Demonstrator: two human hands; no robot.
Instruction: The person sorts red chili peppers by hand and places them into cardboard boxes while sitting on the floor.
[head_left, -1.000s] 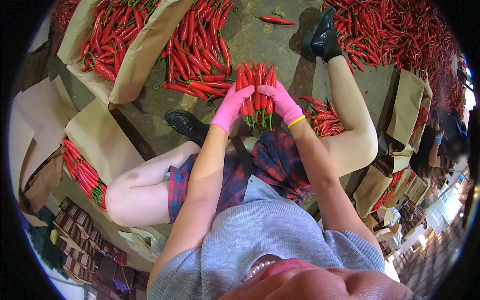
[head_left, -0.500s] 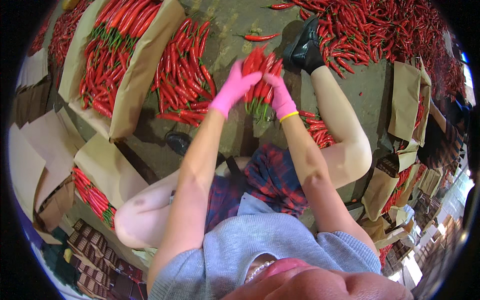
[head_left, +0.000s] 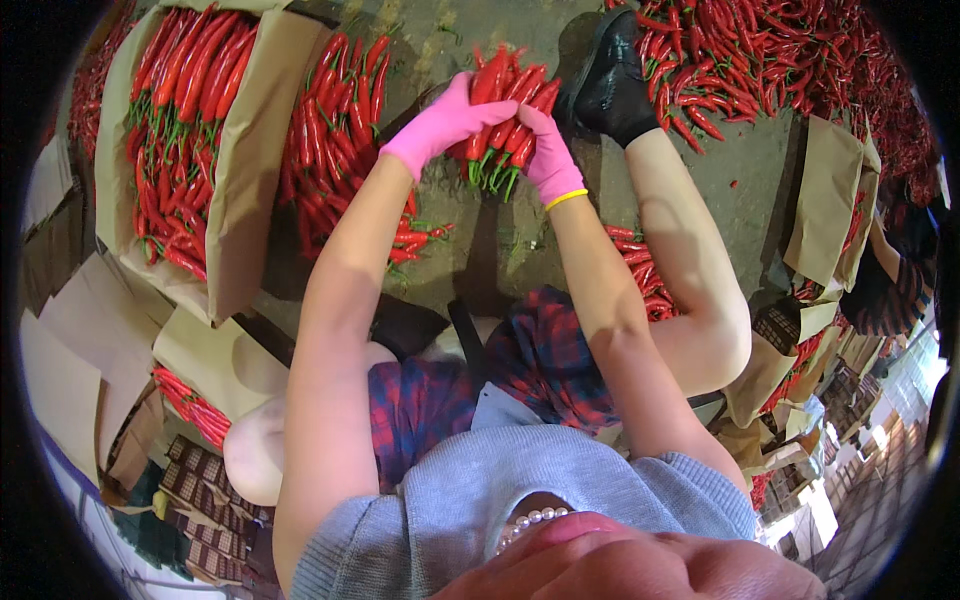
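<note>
Above the floor, I hold a bunch of red chili peppers (head_left: 493, 84) between both hands, their green stems hanging toward me. My left hand (head_left: 440, 124), in a pink glove, wraps the left side of the bunch with its thumb laid across the front. Around the right side closes my right hand (head_left: 549, 160), also pink-gloved with a yellow cuff. The two thumbs nearly meet over the peppers. To the left lies a loose pile of chilies (head_left: 335, 140), and past it stands a box lined with brown paper (head_left: 245, 170), filled with chilies in rows.
A large heap of chilies (head_left: 760, 60) spreads at the far right, beside my black shoe (head_left: 605, 80). A smaller pile (head_left: 650, 285) lies inside my right leg. More paper-lined boxes (head_left: 825, 190) line the right; another person's arm (head_left: 884, 250) shows there.
Both hands and the bunch have shifted slightly left and farther up in the picture, still gripping it. The view has shifted too, with the paper-lined box now lower and farther left.
</note>
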